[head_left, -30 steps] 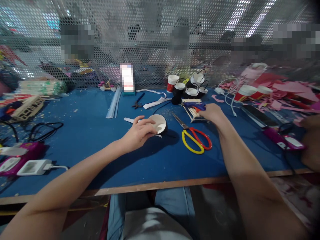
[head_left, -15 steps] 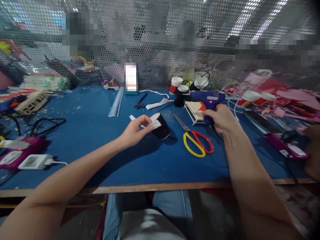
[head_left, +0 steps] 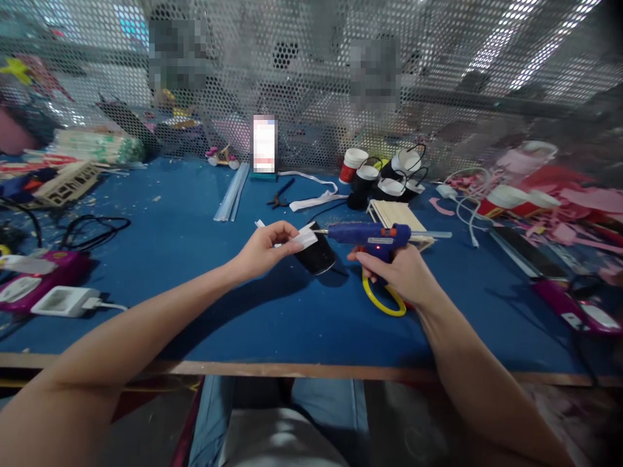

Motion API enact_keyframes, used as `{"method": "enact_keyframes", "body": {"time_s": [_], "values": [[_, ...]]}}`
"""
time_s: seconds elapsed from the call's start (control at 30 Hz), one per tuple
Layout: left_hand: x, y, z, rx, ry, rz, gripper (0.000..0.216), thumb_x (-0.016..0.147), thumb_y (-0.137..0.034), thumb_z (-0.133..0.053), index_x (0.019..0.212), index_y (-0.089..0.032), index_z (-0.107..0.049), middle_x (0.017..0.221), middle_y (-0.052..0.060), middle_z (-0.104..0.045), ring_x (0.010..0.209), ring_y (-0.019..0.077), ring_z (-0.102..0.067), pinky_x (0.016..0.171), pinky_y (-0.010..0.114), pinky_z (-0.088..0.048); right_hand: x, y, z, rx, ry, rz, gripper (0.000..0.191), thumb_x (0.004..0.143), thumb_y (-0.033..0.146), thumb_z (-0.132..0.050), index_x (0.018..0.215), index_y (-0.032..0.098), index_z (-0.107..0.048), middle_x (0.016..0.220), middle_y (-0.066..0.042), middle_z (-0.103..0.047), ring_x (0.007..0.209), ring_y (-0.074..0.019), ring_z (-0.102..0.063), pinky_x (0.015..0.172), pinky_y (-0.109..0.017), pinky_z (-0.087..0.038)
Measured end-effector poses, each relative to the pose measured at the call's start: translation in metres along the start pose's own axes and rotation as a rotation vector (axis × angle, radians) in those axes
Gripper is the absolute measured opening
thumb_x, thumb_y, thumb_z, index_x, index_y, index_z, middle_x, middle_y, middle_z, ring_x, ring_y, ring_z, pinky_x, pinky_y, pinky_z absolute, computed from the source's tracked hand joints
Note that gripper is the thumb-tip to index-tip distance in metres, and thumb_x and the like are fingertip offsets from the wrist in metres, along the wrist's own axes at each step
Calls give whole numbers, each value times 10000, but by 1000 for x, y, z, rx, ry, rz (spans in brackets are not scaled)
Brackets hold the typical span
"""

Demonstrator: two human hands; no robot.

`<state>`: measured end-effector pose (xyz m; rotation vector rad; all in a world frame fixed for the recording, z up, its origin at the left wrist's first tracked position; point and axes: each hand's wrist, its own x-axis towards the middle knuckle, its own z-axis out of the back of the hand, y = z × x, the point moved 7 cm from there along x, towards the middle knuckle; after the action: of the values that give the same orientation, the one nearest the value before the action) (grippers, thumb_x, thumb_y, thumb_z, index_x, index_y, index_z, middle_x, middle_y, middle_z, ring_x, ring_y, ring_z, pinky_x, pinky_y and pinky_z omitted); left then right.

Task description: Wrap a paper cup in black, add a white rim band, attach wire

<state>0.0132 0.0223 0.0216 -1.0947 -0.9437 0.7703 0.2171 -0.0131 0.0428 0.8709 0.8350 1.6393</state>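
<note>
The light is dim; the black cup (head_left: 317, 257) casts a soft shadow onto the table (head_left: 292, 331). Beyond the cup, a pixelated phone (head_left: 265, 144) glows white; high to its right, light strips (head_left: 559, 47) glare through mesh (head_left: 311, 117). Far right of the cup, pink scraps (head_left: 581, 188) blur, perhaps lens-stretched.

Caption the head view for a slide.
Right hand holds a glue gun; left hand pinches a white strip at a black cup.

A blue glue gun (head_left: 353, 234) (level) points at a tilted black cup (head_left: 317, 255)

Scissors (head_left: 389, 313) partly hidden behind the blue glue gun (head_left: 360, 234) and right hand (head_left: 400, 269)
</note>
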Motion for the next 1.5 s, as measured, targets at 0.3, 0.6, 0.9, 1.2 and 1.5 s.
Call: {"method": "enact_keyframes", "body": {"time_s": [0.3, 0.6, 0.9, 1.2, 1.5], "values": [[-5, -14, 2, 282, -36, -106, 157, 772, -289, -597, 777, -138, -555, 748, 2, -580, 683, 92, -502, 673, 228, -399, -5, 13, 0, -207, -116, 187, 133, 711, 325, -637, 702, 193, -647, 601, -13, -658, 545, -171, -618, 534, -298, -529], [-5, -12, 4, 369, -70, -200, 130, 788, -275, -585, 806, -148, -563, 767, 7, -601, 705, 101, -534, 667, 218, -419, -15, 17, 0, -440, -243, 410, 149, 736, 324, -626, 850, 230, -606, 745, -2, -677, 674, -197, -653, 631, -306, -541], [-8, -16, 4, 407, -63, -302, 144, 803, -293, -571, 813, -150, -557, 820, 47, -610, 779, 133, -567, 733, 258, -450, -19, 22, -3, -591, -218, 489, 96, 785, 310, -581, 831, 226, -567, 784, -26, -658, 715, -202, -643, 640, -313, -525], [-8, -14, 6, 394, -78, -314, 155, 804, -310, -570, 820, -157, -560, 834, 51, -611, 804, 140, -573, 757, 273, -455, -20, 24, -2, -639, -261, 528, 109, 797, 314, -564, 834, 212, -551, 757, -27, -651, 671, -191, -638, 604, -302, -519], [-8, -17, 5, 317, -71, -267, 146, 790, -291, -590, 807, -149, -560, 823, 40, -619, 767, 120, -556, 738, 251, -444, -19, 17, -1, -740, -217, 521, 125, 800, 308, -538, 860, 231, -616, 876, -65, -666, 831, -248, -634, 695, -367, -511]]}}
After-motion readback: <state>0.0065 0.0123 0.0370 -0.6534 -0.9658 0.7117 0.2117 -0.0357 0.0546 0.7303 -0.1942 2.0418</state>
